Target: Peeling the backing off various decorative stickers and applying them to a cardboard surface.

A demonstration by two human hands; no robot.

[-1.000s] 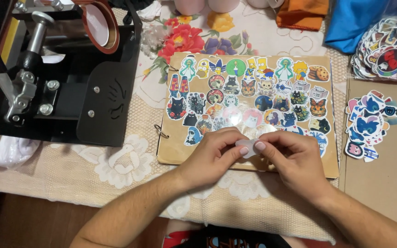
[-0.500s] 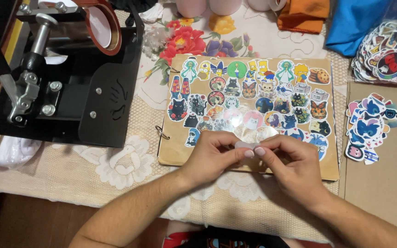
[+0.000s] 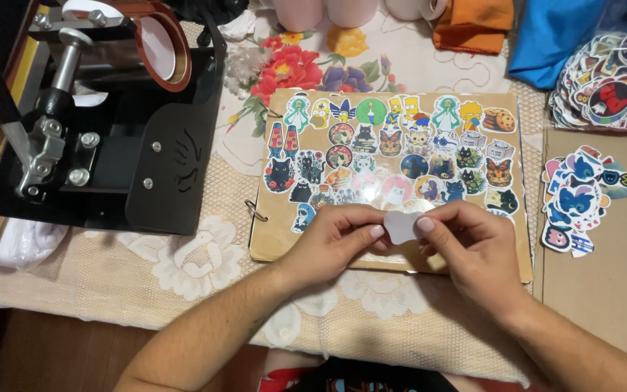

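Both hands, left (image 3: 332,243) and right (image 3: 466,243), pinching a small white sticker backing (image 3: 403,226), now lifted slightly above the sticker-covered brown board (image 3: 393,163), peeling apparently underway.

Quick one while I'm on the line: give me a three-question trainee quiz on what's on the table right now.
1. What do both hands pinch between their fingertips?
2. True or false: the black press machine stands left of the sticker-covered board.
3. Where does the loose sticker pile lie: A on the board, B right of the board, C under the machine?

Key
1. A small white sticker, held by the left hand and the right hand over the board's lower edge.
2. True.
3. B.
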